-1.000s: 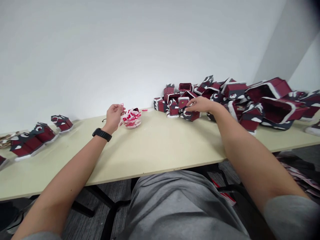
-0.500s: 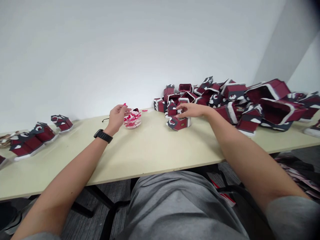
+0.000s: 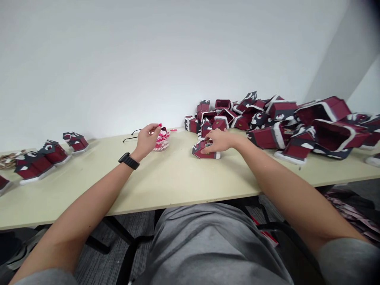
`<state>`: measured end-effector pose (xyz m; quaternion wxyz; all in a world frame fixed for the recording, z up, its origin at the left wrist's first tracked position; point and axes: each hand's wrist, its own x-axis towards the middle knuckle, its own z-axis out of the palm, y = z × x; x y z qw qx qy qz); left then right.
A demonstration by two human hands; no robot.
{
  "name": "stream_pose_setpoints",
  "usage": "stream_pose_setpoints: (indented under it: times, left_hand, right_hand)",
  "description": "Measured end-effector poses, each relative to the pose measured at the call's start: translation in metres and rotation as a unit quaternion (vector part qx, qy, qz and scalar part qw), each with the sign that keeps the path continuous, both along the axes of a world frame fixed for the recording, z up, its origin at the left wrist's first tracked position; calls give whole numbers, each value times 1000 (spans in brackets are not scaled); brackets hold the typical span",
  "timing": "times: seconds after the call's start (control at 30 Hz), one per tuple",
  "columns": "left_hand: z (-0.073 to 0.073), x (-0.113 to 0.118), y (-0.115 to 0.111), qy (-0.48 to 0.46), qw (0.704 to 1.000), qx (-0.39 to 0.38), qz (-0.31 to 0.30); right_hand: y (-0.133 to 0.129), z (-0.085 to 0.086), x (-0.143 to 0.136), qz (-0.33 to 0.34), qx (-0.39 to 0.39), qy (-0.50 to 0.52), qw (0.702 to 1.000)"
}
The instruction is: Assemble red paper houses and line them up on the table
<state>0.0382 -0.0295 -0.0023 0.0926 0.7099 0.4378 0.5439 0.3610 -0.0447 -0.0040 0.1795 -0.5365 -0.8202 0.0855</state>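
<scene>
My left hand (image 3: 147,139) is closed in a pinch on a small red piece (image 3: 160,125). It is just left of and above a clear bowl (image 3: 162,147) filled with red and white pieces. My right hand (image 3: 220,141) grips a small dark red toy house (image 3: 204,153) with a dark, white-patched roof. The house lies on its side on the table, and my fingers hide part of it. Just behind it another small house (image 3: 206,127) leans at the front of a pile.
A large pile of dark red houses (image 3: 282,111) fills the right of the pale table (image 3: 166,182). Several more houses (image 3: 35,166) stand at the left, beside a coil of twine (image 3: 8,159). Eyeglasses (image 3: 130,138) and a small red scrap (image 3: 173,130) lie near the wall.
My left hand has moved right, above the bowl's edge, still pinching the red piece. My right hand has come down onto the lying house and shifted it slightly left and toward me.
</scene>
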Motion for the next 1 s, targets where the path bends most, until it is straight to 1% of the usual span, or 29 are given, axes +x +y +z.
stream_pose_setpoints:
  times: [0.07, 0.2, 0.27, 0.33, 0.43, 0.5, 0.57, 0.63, 0.7, 0.77, 0.83, 0.9, 0.93, 1.0]
  left_hand:
    - [-1, 0, 0, -4, 1000, 4, 6]
    - [-2, 2, -2, -10, 1000, 22, 8]
    - [-2, 4, -4, -10, 1000, 28, 8]
    - [-2, 7, -6, -15, 999, 32, 12]
    - [-2, 10, -8, -31, 999, 40, 10]
    - [-2, 10, -7, -37, 998, 49, 1]
    - [-3, 8, -3, -45, 997, 61, -1]
    - [-5, 5, 2, -58, 996, 72, 0]
    - [-6, 2, 6, -77, 994, 74, -8]
    - [-7, 0, 8, -85, 993, 78, -17]
    - [-8, 0, 7, -57, 994, 96, -15]
    - [-9, 4, 1, 11, 991, 132, -8]
    - [-10, 8, -3, 53, 987, 153, -10]
    - [-14, 17, -12, 130, 972, 194, -30]
  right_hand:
    - [-3, -2, -4, 4, -8, 15, 1000]
    - [-6, -5, -10, 7, 3, 94, 995]
    - [-4, -8, -16, 11, 33, 144, 989]
    - [-3, -11, -25, 13, 73, 206, 976]
    - [-1, -18, -39, -10, 132, 271, 954]
    - [0, -24, -47, -42, 149, 285, 946]
    - [2, -31, -54, -77, 148, 286, 944]
    - [5, -38, -58, -94, 142, 281, 944]
    - [10, -45, -58, -88, 139, 273, 948]
    - [14, -51, -56, -62, 128, 271, 952]
    - [17, -53, -53, -12, 100, 287, 953]
    - [19, -53, -49, 37, 55, 311, 948]
    - [20, -52, -47, 49, 34, 322, 945]
    - [18, -48, -45, 44, 2, 333, 942]
